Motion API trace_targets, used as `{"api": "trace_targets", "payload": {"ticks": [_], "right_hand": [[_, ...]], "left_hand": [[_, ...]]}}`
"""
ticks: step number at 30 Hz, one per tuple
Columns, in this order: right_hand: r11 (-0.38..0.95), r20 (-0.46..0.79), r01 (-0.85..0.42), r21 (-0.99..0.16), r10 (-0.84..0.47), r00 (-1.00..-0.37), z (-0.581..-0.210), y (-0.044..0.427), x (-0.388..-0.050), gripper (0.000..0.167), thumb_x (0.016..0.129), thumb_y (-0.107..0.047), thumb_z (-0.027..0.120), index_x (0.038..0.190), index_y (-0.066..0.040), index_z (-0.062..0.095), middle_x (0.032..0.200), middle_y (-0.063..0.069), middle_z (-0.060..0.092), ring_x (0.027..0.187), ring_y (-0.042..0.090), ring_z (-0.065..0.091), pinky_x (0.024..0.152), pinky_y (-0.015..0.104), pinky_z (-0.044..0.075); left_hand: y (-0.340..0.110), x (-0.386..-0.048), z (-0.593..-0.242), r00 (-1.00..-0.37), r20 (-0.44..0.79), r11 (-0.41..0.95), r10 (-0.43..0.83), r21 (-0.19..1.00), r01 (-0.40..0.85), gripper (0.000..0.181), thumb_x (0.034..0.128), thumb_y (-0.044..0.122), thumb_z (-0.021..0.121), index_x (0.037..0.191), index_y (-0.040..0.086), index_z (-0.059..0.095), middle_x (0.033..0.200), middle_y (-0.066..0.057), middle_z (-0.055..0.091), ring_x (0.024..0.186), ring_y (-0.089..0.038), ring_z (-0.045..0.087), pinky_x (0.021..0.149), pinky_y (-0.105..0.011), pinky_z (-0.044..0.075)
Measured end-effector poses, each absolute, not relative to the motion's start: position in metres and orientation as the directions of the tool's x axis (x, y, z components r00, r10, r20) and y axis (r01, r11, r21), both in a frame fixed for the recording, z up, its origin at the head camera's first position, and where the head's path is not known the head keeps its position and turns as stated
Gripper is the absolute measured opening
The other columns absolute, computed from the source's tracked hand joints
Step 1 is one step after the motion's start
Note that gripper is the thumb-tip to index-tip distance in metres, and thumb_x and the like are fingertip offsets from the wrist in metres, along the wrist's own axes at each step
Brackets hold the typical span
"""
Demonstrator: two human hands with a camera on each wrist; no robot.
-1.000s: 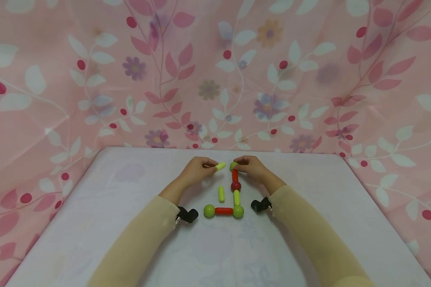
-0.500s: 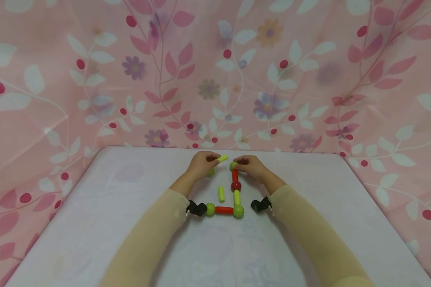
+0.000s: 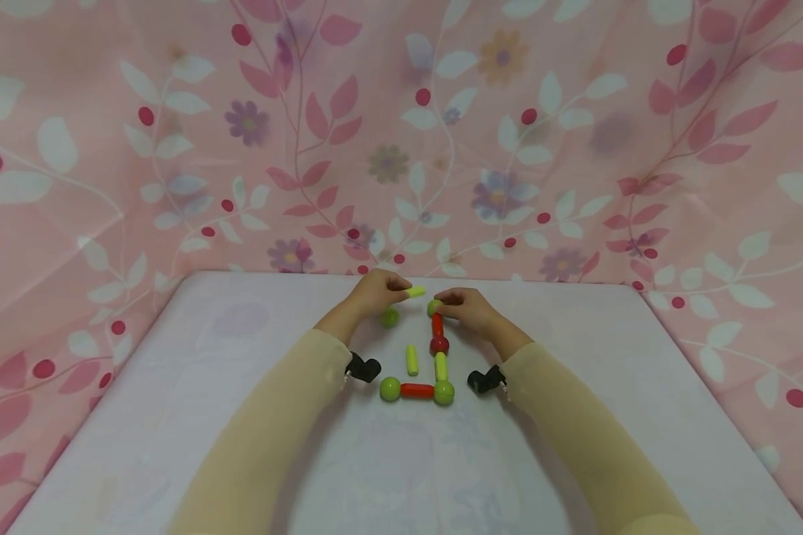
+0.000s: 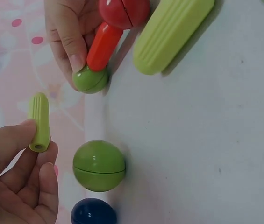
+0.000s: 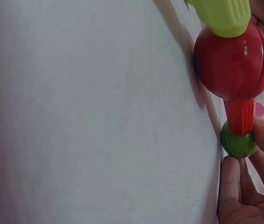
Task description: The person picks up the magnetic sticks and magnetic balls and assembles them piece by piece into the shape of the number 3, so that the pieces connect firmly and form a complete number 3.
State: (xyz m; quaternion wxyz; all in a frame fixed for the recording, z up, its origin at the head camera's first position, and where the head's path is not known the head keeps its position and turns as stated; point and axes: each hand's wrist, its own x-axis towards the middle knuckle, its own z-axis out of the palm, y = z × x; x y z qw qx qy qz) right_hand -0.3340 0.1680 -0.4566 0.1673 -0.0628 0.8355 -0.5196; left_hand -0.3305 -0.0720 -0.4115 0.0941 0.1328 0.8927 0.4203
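Observation:
Between thumb and fingers my left hand (image 3: 376, 292) pinches a yellow-green ridged toy rod (image 4: 39, 123), raised above the far part of the table. A hole or dark dot shows in the rod's end in the left wrist view. My right hand (image 3: 467, 308) grips the green ball (image 5: 239, 140) at the far end of a joined chain. From that ball the chain runs through a red rod (image 3: 438, 325), a red ball (image 3: 439, 345) and a yellow-green rod (image 3: 441, 367) to a green corner ball (image 3: 444, 392). Another red rod (image 3: 417, 391) links the corner to a green ball (image 3: 389, 388).
Inside the L-shaped chain lies a loose yellow-green rod (image 3: 411, 360). A loose green ball (image 4: 99, 165) sits below my left hand, with a dark blue ball (image 4: 93, 212) near it. Patterned pink cloth (image 3: 388, 134) hangs behind the white table (image 3: 241, 446).
My left hand has moved up and away with the yellow-green rod, which now lies more level. The loose green ball has come into sight beneath it. My right hand stays on the chain's end ball.

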Motion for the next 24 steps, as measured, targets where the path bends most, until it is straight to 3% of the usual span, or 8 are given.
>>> {"api": "trace_targets", "payload": {"ticks": [24], "right_hand": [[0.459, -0.22, 0.064, -0.886, -0.294, -0.93, -0.454, 0.168, -0.334, 0.035, 0.097, -0.022, 0.068, 0.13, -0.009, 0.064, 0.128, 0.008, 0.064, 0.119, 0.025, 0.055, 0.106, 0.042, 0.042]], "left_hand": [[-0.052, -0.333, -0.429, -0.942, -0.079, 0.766, 0.327, 0.605, 0.215, 0.018, 0.0959, 0.011, 0.068, 0.112, 0.007, 0.075, 0.111, -0.006, 0.072, 0.107, -0.022, 0.063, 0.1, -0.036, 0.046]]}}
